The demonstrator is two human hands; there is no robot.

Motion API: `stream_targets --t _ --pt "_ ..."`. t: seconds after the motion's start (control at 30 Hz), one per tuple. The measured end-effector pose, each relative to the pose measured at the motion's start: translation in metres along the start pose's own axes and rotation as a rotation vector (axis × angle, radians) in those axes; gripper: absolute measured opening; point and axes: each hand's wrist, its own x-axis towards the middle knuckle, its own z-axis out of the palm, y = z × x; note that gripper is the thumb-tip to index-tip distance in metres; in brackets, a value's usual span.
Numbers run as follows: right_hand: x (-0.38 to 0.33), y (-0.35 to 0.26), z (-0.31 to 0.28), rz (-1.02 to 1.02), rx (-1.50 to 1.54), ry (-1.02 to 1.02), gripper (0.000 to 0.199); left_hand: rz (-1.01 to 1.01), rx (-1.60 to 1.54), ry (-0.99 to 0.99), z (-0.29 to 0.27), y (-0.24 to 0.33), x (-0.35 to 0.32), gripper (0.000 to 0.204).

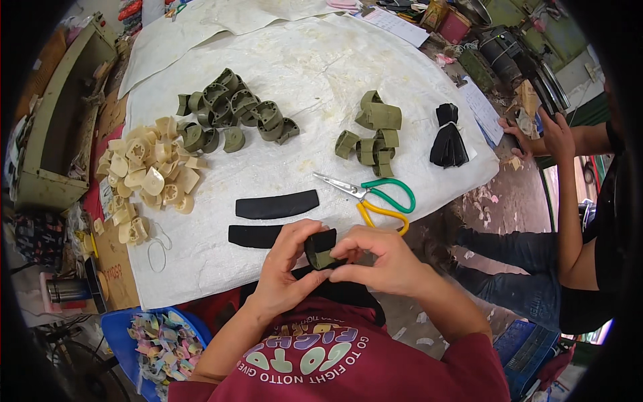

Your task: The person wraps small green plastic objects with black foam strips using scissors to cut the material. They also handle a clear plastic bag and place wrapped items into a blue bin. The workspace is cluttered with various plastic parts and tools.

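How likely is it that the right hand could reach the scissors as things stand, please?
Probably yes: the scissors lie just beyond the right hand with nothing between, though it grips the olive-and-black piece.

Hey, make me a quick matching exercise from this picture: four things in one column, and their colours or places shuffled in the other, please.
Column one:
1. Scissors
2. Cream pieces
3. Bundle of black strips
4. Black-and-olive curved piece

Column two:
A. Near the right edge of the white sheet
B. Held between the left hand and the right hand
C. One green handle, one yellow
D. Heaped at the sheet's left edge

Right pairs: 1-C, 2-D, 3-A, 4-B.
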Motion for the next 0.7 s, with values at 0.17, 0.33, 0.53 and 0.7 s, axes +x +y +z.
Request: stream_targets --t 0.17,0.33,0.53,0.7 --pt "0.008 0.002 0.011 0.009 0.019 0.017 0.017 -0.009 0.058 0.009 -0.005 0.001 -0.002 0.064" --pt "0.011 -0.004 0.016 0.070 0.020 0.058 0.015 0.050 0.198 0.022 -0.007 0.003 -0.002 0.063" --pt "0.014 -0.013 0.019 0.113 -0.137 0.069 0.014 0.152 0.376 0.028 -0.007 0.008 0.001 0.062" --pt "0.019 -0.019 0.026 0.056 -0.234 0.211 0.020 0.098 0.265 0.075 -0.007 0.007 -0.002 0.059"
